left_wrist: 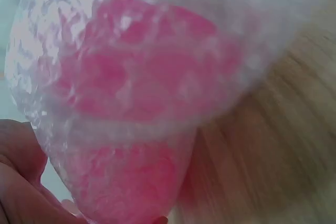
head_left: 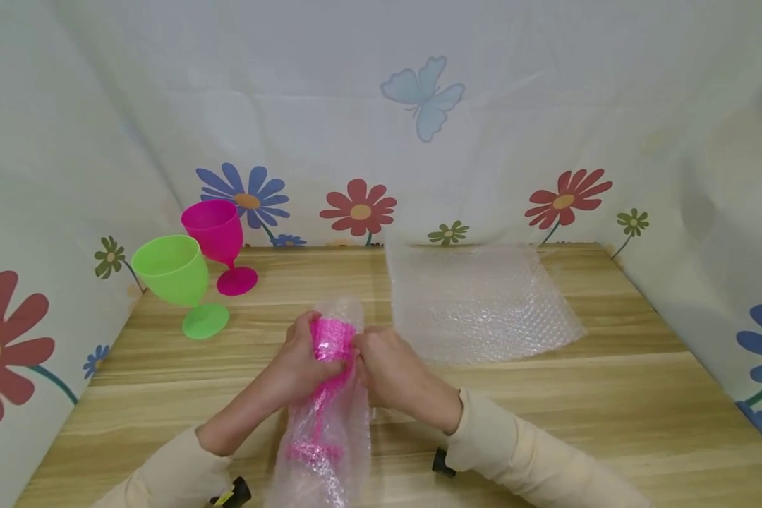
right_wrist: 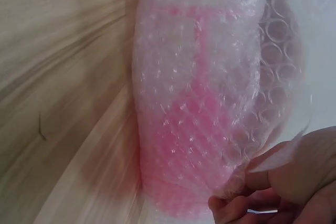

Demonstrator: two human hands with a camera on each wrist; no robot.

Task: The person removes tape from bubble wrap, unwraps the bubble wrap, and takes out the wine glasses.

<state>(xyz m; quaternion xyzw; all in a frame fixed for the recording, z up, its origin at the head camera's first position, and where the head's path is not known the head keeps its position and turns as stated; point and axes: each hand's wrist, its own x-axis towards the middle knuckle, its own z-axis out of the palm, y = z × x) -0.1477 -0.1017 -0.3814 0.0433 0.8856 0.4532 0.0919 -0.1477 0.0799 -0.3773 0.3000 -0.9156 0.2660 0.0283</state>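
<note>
A pink goblet (head_left: pixel 318 418) lies inside a roll of clear bubble wrap (head_left: pixel 355 451) at the front middle of the table, its foot toward the person. My left hand (head_left: pixel 300 361) grips the wrapped bowl from the left, thumb across its top. On the right side of the bowl, my right hand (head_left: pixel 395 370) pinches the edge of the bubble wrap. A thin whitish strip (right_wrist: pixel 281 153) sticks out beside those fingers in the right wrist view. The left wrist view shows the goblet's foot (left_wrist: pixel 152 61), blurred through the wrap.
A green goblet (head_left: pixel 174 271) and another pink goblet (head_left: pixel 219 233) stand upright at the back left. A flat sheet of bubble wrap (head_left: pixel 476 303) lies at the back right, reaching the rear edge of the wooden table (head_left: pixel 584 423). A flowered cloth (head_left: pixel 317 120) encloses the table.
</note>
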